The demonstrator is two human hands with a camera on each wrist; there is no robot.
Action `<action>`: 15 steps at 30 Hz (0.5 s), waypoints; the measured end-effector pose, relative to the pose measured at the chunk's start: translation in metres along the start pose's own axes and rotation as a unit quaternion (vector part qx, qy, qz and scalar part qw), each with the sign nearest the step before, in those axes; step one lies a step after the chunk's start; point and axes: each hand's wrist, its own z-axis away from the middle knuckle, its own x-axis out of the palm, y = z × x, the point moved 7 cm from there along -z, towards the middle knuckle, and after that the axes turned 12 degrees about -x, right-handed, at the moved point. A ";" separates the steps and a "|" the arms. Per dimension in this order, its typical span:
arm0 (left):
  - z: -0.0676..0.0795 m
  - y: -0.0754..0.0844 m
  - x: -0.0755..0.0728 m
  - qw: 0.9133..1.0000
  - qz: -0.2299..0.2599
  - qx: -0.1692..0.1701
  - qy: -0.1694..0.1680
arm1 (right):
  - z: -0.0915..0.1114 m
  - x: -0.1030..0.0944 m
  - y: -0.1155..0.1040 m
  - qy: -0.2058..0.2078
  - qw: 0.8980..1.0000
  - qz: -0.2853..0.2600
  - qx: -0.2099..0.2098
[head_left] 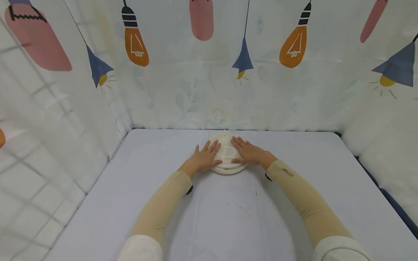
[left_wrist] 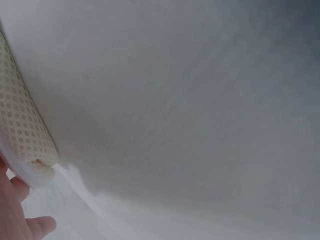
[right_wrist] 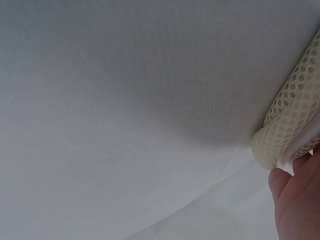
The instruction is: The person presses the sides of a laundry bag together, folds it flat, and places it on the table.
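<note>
A round, cream-coloured mesh item (head_left: 226, 150) with a thick rounded rim lies near the far edge of the white table (head_left: 228, 217). My left hand (head_left: 203, 158) rests on its left side, fingers spread and fairly straight. On the opposite side lies my right hand (head_left: 249, 153), its fingers also extended over the mesh. In the left wrist view the mesh edge (left_wrist: 22, 115) shows at the far left, above the fingers. The right wrist view has the holed mesh rim (right_wrist: 290, 107) at the right, with the thumb and fingers close against it.
Behind the table hangs a pale curtain (head_left: 196, 98) printed with lamps and bulbs, which continues along the left side. Pale fabric (head_left: 385, 145) borders the right side. Both forearms wear beige sleeves (head_left: 163, 203).
</note>
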 end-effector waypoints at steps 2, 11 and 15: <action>0.000 0.000 0.001 1.000 -0.002 0.001 0.003 | 0.000 0.001 -0.001 0.002 1.000 -0.001 0.001; 0.000 -0.001 0.003 1.000 -0.015 -0.014 -0.003 | -0.003 0.001 -0.009 0.001 1.000 0.003 0.000; 0.000 0.000 0.002 1.000 -0.004 -0.017 -0.007 | -0.004 0.004 -0.005 -0.013 1.000 0.014 0.017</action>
